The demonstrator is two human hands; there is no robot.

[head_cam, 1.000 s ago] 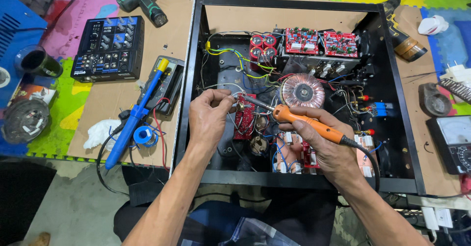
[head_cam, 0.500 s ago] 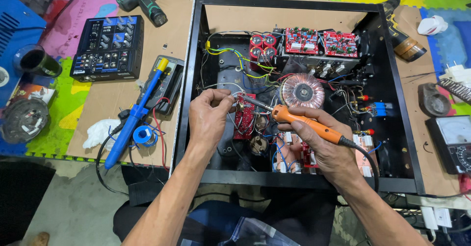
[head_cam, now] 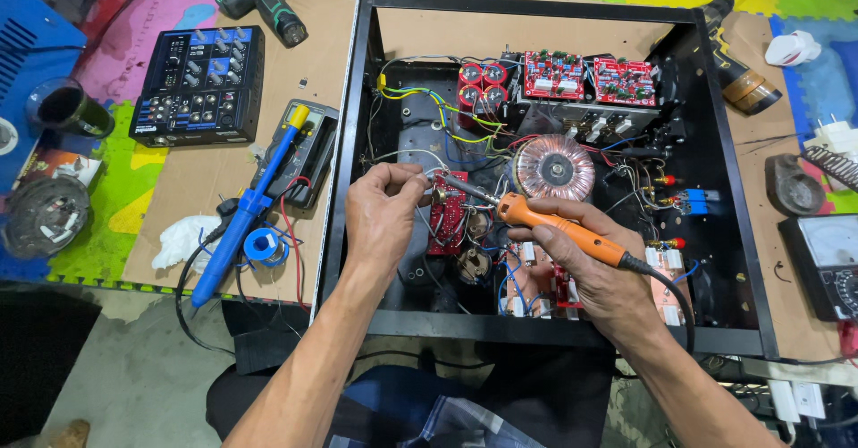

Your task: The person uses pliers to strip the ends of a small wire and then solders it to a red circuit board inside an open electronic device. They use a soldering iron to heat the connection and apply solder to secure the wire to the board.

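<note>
While the right hand (head_cam: 594,274) clamps an orange soldering iron (head_cam: 559,229), its tip reaches leftward to a thin wire (head_cam: 407,155) pinched in the left hand (head_cam: 382,215). Both hands hover inside the black chassis (head_cam: 344,144), just above a red board (head_cam: 444,224). Beyond the iron sits a copper coil (head_cam: 554,166).

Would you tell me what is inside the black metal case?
The case holds a copper coil, red boards, coloured wires. The left hand and right hand with the soldering iron cover parts beneath.
</note>
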